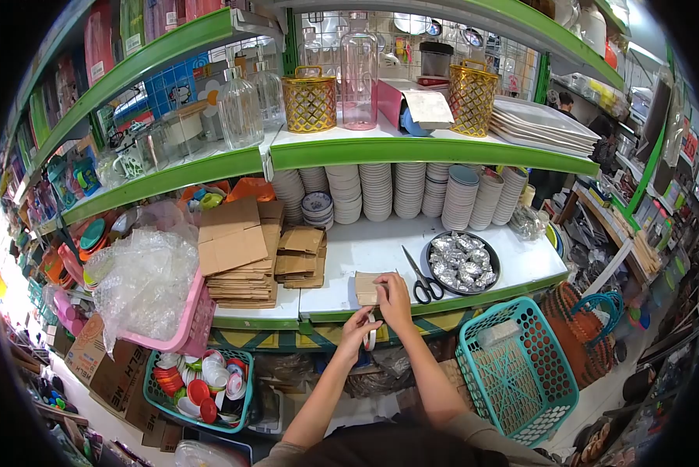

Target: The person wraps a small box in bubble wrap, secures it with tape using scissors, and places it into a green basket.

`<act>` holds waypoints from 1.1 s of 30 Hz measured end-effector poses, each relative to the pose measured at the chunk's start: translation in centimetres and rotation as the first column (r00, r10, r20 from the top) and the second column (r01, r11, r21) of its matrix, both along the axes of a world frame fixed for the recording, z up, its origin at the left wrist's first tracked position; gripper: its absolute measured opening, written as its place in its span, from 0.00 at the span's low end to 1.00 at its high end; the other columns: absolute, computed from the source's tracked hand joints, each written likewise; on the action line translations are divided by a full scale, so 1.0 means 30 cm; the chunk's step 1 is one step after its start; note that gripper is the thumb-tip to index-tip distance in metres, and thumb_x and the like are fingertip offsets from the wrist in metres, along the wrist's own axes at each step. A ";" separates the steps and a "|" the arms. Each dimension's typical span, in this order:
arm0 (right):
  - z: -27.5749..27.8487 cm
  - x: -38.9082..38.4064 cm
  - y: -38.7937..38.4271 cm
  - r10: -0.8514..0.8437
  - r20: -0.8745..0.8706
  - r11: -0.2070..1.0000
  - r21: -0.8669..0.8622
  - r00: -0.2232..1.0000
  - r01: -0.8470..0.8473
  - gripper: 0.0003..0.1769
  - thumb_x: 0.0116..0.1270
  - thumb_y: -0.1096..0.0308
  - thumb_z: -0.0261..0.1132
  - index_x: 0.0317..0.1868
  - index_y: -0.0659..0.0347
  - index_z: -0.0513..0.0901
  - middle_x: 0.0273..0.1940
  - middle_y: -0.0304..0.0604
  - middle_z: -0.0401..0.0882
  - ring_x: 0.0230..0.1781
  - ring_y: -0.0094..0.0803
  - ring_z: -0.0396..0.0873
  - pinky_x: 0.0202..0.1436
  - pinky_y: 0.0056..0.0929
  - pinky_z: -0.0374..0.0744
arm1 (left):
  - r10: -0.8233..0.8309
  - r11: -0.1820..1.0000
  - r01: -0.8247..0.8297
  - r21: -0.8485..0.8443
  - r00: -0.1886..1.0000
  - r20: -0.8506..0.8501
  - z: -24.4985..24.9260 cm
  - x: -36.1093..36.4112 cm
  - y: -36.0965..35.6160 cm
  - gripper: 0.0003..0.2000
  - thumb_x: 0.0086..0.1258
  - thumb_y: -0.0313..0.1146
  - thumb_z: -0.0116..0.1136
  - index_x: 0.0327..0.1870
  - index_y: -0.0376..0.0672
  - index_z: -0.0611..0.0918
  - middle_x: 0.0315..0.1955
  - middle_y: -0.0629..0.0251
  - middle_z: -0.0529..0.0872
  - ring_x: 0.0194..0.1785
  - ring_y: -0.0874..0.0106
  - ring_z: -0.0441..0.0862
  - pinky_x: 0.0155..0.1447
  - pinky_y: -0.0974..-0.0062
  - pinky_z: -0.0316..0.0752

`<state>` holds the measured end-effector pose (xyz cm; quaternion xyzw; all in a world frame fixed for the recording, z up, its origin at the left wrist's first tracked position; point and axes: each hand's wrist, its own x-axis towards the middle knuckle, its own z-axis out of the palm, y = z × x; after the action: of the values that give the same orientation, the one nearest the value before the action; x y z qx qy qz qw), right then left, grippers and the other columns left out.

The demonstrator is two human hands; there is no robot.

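Observation:
At the front edge of the white shelf lies a small brown cardboard box [366, 289]. My right hand [395, 300] is against its right side, fingers bent and closed at its edge. Just below, my left hand [356, 333] is closed around a pale ring that looks like a roll of tape [371, 335]. The fingertips of both hands are close together. Black-handled scissors [423, 280] lie open-bladed to the right of the box. Beyond them sits a round dark tray [496, 268] holding several foil-wrapped lumps [464, 263].
Flattened cardboard [237, 253] is stacked to the left, beside a pink basket [186, 327] of bubble wrap [143, 268]. Stacked white bowls [376, 191] line the shelf's back. Below stand a turquoise basket [474, 373] at right and a teal basket of dishes [240, 420] at left.

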<state>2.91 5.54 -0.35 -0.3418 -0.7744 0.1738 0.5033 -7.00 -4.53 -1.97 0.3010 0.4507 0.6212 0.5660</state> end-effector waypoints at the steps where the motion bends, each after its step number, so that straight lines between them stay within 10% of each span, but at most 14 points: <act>1: 0.001 0.002 0.002 -0.036 -0.012 0.999 -0.004 0.999 0.036 0.08 0.62 0.74 0.62 0.40 0.63 0.74 0.42 0.48 0.75 0.47 0.48 0.74 0.54 0.39 0.71 | -0.001 1.000 0.001 -0.001 1.000 0.000 -0.010 0.001 0.003 0.26 0.58 0.26 0.68 0.60 0.36 0.76 0.45 0.69 0.79 0.48 0.77 0.74 0.53 0.81 0.67; 7: 0.020 0.028 0.001 0.028 -0.283 0.984 -0.163 0.959 -0.077 0.07 0.63 0.75 0.60 0.41 0.64 0.74 0.42 0.49 0.76 0.45 0.48 0.74 0.52 0.40 0.72 | 0.016 1.000 -0.016 0.008 0.997 -0.072 -0.045 0.014 0.011 0.31 0.55 0.30 0.74 0.61 0.33 0.74 0.48 0.65 0.79 0.52 0.75 0.75 0.56 0.78 0.69; 16: 0.040 0.212 0.039 -0.533 0.436 0.814 0.031 0.725 0.580 0.17 0.50 0.78 0.67 0.41 0.67 0.73 0.42 0.56 0.72 0.46 0.54 0.73 0.46 0.45 0.76 | 0.037 0.999 -0.039 -0.024 0.996 -0.084 -0.056 0.007 0.005 0.31 0.55 0.29 0.74 0.59 0.29 0.74 0.48 0.61 0.81 0.53 0.75 0.76 0.57 0.78 0.70; 26: 0.003 0.242 0.080 -0.455 0.406 0.862 -0.024 0.793 0.506 0.18 0.52 0.75 0.69 0.42 0.68 0.73 0.38 0.59 0.77 0.41 0.59 0.77 0.44 0.48 0.78 | 0.040 0.999 -0.041 -0.021 0.998 -0.058 -0.048 0.007 0.002 0.29 0.56 0.29 0.73 0.59 0.30 0.75 0.45 0.65 0.82 0.48 0.77 0.77 0.53 0.80 0.71; 29: 0.003 0.281 0.118 -0.332 0.341 0.916 -0.105 0.879 0.387 0.19 0.55 0.74 0.70 0.44 0.70 0.73 0.33 0.56 0.80 0.35 0.53 0.81 0.39 0.44 0.80 | 0.032 0.998 -0.035 -0.044 0.998 -0.062 -0.049 0.009 0.002 0.29 0.56 0.30 0.73 0.59 0.30 0.75 0.45 0.65 0.82 0.48 0.77 0.77 0.53 0.80 0.70; 31: 0.007 0.298 0.147 -0.165 -0.214 0.703 -0.710 0.963 -0.037 0.15 0.59 0.77 0.65 0.46 0.70 0.73 0.31 0.51 0.82 0.31 0.45 0.82 0.34 0.39 0.80 | 0.026 0.997 -0.030 -0.065 0.997 -0.070 -0.053 0.008 0.003 0.30 0.56 0.30 0.74 0.59 0.30 0.75 0.46 0.64 0.81 0.49 0.77 0.77 0.54 0.80 0.70; 33: 0.012 0.330 0.164 -0.154 -0.349 0.626 -0.758 0.924 -0.182 0.14 0.63 0.75 0.65 0.47 0.70 0.74 0.35 0.50 0.82 0.31 0.35 0.81 0.30 0.33 0.78 | 0.029 0.997 -0.033 -0.065 0.998 -0.060 -0.059 0.010 0.004 0.30 0.56 0.30 0.74 0.59 0.30 0.76 0.46 0.64 0.81 0.48 0.77 0.77 0.53 0.80 0.71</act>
<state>12.81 10.47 0.01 -0.4784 -0.5115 0.5584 0.4445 -6.71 -4.40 -3.76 0.2935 0.4920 0.6055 0.5524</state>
